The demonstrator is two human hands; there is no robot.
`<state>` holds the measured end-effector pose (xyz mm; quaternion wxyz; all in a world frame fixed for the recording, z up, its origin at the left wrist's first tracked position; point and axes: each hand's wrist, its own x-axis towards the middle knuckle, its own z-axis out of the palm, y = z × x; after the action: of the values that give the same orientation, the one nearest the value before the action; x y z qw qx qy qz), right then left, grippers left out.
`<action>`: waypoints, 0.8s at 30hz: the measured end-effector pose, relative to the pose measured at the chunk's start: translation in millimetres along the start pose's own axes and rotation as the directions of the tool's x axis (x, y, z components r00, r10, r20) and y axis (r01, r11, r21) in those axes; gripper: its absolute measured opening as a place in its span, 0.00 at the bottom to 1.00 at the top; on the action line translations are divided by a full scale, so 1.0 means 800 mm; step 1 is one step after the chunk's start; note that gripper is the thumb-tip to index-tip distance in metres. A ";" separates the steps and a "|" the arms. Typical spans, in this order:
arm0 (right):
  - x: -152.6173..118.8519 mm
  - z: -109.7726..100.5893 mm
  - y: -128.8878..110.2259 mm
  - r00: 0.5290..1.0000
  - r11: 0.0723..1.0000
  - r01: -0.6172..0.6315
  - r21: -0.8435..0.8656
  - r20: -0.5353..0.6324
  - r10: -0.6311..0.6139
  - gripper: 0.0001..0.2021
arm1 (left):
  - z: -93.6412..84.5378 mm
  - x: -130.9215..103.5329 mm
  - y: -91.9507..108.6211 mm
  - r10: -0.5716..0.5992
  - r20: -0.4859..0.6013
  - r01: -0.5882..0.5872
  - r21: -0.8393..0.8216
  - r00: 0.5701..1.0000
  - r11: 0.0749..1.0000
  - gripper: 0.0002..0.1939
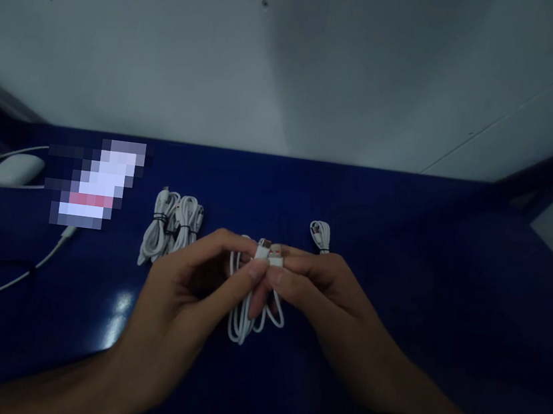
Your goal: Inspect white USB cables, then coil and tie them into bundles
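Both hands meet over the blue table, thumbs and fingers closed on a coiled white USB cable (pixel 240 327). My left hand (pixel 196 284) pinches the cable by one plug with a white housing. Right beside it, my right hand (pixel 326 294) grips the other plug, a USB end with orange inside its metal shell. The two plugs point up and away, side by side. Loops of the cable hang below and behind the fingers, partly hidden by them. Behind the right hand lies a tied white cable (pixel 321 234), its lower part covered by that hand.
Several bundled white cables (pixel 173 224) lie beyond my left hand. Farther left are a blurred-out phone (pixel 101 182) with a charging cable (pixel 42 265) plugged in, and a white rounded case (pixel 17 170). A pale wall (pixel 197 70) rises behind the blue table (pixel 425 265).
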<state>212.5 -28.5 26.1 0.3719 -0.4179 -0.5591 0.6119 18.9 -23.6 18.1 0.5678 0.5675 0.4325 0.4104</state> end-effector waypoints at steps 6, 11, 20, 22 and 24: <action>-0.001 0.001 -0.003 1.000 1.000 0.015 -0.003 -0.014 -0.015 0.21 | 0.002 0.000 0.002 -0.004 -0.029 0.005 0.025 1.000 1.000 0.04; -0.002 0.004 -0.005 1.000 0.999 0.013 0.035 -0.025 -0.012 0.22 | 0.000 0.000 0.000 -0.012 -0.037 0.013 0.026 0.999 1.000 0.02; 0.002 0.007 -0.003 0.997 0.999 0.037 0.019 -0.066 -0.035 0.21 | 0.001 0.001 0.003 -0.025 -0.023 0.025 -0.001 0.999 1.000 0.04; 0.003 0.008 -0.001 0.997 0.999 0.041 0.031 -0.063 -0.039 0.21 | 0.000 0.000 0.002 -0.042 -0.034 0.042 0.005 0.999 0.999 0.04; 0.003 0.009 0.000 0.998 0.998 0.041 0.049 -0.058 -0.038 0.21 | 0.000 -0.001 0.001 -0.056 -0.035 0.057 0.005 0.998 0.998 0.03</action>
<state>205.0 -28.8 25.7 0.4101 -0.4149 -0.5409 0.6060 18.4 -23.9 19.0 0.5699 0.5494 0.4595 0.4028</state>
